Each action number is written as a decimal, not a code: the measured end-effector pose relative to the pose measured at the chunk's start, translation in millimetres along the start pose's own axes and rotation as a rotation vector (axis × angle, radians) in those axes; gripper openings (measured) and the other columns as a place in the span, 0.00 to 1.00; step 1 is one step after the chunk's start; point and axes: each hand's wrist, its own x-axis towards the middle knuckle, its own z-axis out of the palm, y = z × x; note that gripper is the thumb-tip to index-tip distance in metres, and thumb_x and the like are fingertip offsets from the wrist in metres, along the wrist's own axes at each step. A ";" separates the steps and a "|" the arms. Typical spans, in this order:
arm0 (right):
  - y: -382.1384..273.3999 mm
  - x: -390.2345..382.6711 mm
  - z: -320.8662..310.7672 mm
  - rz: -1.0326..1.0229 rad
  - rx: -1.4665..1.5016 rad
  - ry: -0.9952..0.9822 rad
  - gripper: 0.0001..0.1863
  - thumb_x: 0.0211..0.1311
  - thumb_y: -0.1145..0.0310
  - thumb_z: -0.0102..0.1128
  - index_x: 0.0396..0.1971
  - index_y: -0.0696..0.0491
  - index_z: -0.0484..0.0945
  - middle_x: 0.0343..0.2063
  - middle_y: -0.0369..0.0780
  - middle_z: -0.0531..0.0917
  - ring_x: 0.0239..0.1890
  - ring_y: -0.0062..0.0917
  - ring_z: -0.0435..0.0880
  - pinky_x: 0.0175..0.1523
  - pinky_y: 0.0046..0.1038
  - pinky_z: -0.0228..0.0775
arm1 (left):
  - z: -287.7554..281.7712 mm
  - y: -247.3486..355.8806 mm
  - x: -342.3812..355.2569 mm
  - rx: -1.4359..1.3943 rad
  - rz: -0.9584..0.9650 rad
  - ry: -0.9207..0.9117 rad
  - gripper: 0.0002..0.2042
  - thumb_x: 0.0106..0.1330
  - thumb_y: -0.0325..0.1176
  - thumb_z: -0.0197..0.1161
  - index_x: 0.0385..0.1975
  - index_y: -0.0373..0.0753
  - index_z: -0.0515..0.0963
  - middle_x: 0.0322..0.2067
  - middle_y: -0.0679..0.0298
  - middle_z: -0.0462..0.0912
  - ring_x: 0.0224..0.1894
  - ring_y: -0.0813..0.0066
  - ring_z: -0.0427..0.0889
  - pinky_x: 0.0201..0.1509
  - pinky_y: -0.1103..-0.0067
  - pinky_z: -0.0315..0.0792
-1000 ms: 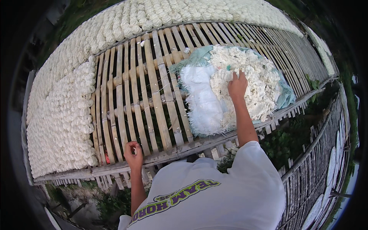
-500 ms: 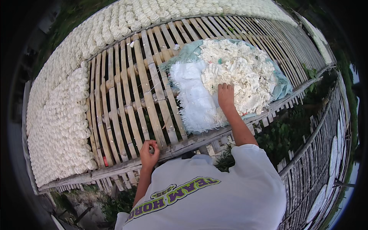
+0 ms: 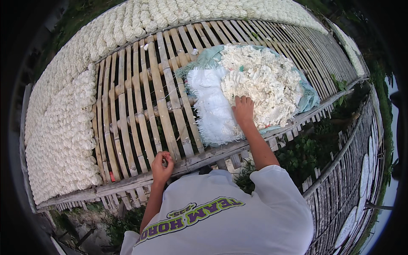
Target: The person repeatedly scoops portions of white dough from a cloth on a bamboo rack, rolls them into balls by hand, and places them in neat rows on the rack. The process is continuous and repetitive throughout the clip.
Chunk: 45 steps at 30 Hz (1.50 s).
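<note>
My right hand (image 3: 243, 106) rests at the near left of a lumpy cream-white pile (image 3: 267, 85), fingers bent but apart, their tips touching it beside a frayed white woven sack (image 3: 208, 102). A pale teal sack (image 3: 310, 100) shows beneath and around the pile. My left hand (image 3: 164, 162) is by the rack's front bamboo rail (image 3: 221, 151), thumb and fingers curled together; whether anything is between them is hidden. Bamboo slats (image 3: 144, 110) with gaps lie to the left of the sacks.
Dense rows of round white clumps (image 3: 59, 140) cover the left and far parts of the rack. A second slatted rack (image 3: 335, 178) stands at the right, with green plants (image 3: 314, 155) between the racks. A small red piece (image 3: 112, 176) lies among the left slats.
My right hand has moved from the upper middle of the pile toward its near left edge. My left hand has shifted right along the rail, fingers still curled. The view has shifted slightly.
</note>
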 end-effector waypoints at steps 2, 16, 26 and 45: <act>0.7 -7.6 2.2 0.049 -0.033 0.263 0.29 0.61 0.53 0.73 0.59 0.48 0.78 0.56 0.46 0.77 0.59 0.43 0.74 0.65 0.47 0.68 | -0.2 -0.8 0.3 0.013 -0.007 0.014 0.06 0.67 0.27 0.65 0.41 0.35 0.80 0.29 0.64 0.83 0.33 0.75 0.83 0.38 0.76 0.75; 8.5 -24.6 -24.6 0.125 0.827 0.131 0.21 0.63 0.63 0.73 0.54 0.53 0.85 0.48 0.50 0.87 0.55 0.40 0.85 0.57 0.41 0.80 | 8.9 11.4 17.9 -0.186 -0.178 -0.115 0.10 0.71 0.30 0.67 0.48 0.36 0.79 0.41 0.66 0.85 0.44 0.78 0.81 0.46 0.79 0.72; -134.8 -107.6 -128.9 0.161 2.407 -0.118 0.23 0.84 0.51 0.47 0.66 0.50 0.70 0.61 0.43 0.76 0.62 0.31 0.78 0.67 0.37 0.71 | 69.9 115.1 69.4 -1.522 -0.858 -0.265 0.32 0.78 0.65 0.49 0.67 0.46 0.72 0.62 0.58 0.80 0.66 0.62 0.78 0.69 0.63 0.70; -200.0 -100.1 -147.5 -0.566 1.245 0.162 0.16 0.75 0.67 0.60 0.55 0.62 0.80 0.53 0.50 0.82 0.54 0.47 0.81 0.57 0.41 0.74 | 26.0 110.1 79.0 -1.580 -0.633 -0.302 0.32 0.76 0.70 0.47 0.61 0.48 0.75 0.56 0.59 0.82 0.58 0.60 0.83 0.63 0.62 0.78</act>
